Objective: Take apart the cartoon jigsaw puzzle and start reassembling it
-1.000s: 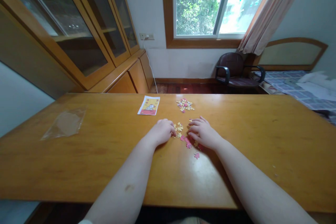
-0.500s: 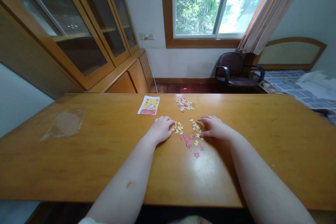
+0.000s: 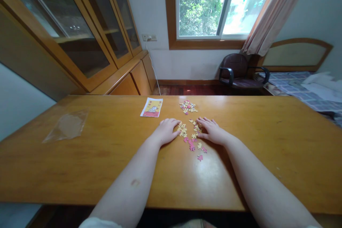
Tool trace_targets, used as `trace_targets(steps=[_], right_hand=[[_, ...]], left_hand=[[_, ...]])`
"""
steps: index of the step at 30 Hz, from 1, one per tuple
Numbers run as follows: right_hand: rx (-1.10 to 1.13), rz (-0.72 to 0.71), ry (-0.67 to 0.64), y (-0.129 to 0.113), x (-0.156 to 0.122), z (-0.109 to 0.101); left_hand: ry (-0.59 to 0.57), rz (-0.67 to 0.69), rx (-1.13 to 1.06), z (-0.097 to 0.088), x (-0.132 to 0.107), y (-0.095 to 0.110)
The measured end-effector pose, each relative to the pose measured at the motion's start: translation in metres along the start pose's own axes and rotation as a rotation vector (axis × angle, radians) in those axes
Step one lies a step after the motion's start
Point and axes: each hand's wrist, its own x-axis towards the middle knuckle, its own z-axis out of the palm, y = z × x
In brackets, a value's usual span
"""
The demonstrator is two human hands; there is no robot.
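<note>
Yellow small jigsaw pieces in a loose left cluster (image 3: pixel 182 130), head view, lie around the middle of the brown wooden tabletop (image 3: pixel 107 164). Bare left hand (image 3: pixel 169 130) at their left side, thumb and fingers apart, tips at the cluster; can't tell if any piece is pinched. Bare right hand (image 3: pixel 211 131) palm down, fingers spread, tips at a second, mostly yellow right cluster (image 3: pixel 194 129); part of it hidden by the fingers. Gap between the two clusters. Pink jigsaw pieces (image 3: pixel 191 145) just below, toward the near edge. Mixed yellow-and-pink jigsaw pile (image 3: pixel 188 106) near the far edge. White-bordered yellow-and-pink picture card (image 3: pixel 152 108) flat, left of pile, also near far edge. Clear plastic bag (image 3: pixel 68 125) flat, toward the left edge.
</note>
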Motion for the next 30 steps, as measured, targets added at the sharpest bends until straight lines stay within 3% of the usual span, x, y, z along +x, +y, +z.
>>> trace_targets(steps=[7,15,21,30], right_hand=[[-0.045,-0.027,-0.039,-0.004,-0.001,0.001],[-0.138,-0.072,0.013,-0.022,0.011,0.015],[-0.107,-0.081,0.026,-0.023,0.009,0.013],[-0.154,-0.103,0.104,-0.022,0.021,0.016]], left_hand=[[-0.054,0.037,-0.011,0.008,0.001,-0.002],[-0.034,0.013,-0.005,0.013,0.005,0.002],[-0.097,-0.038,0.017,0.017,0.004,-0.003],[-0.142,-0.074,0.079,0.024,0.017,0.006]])
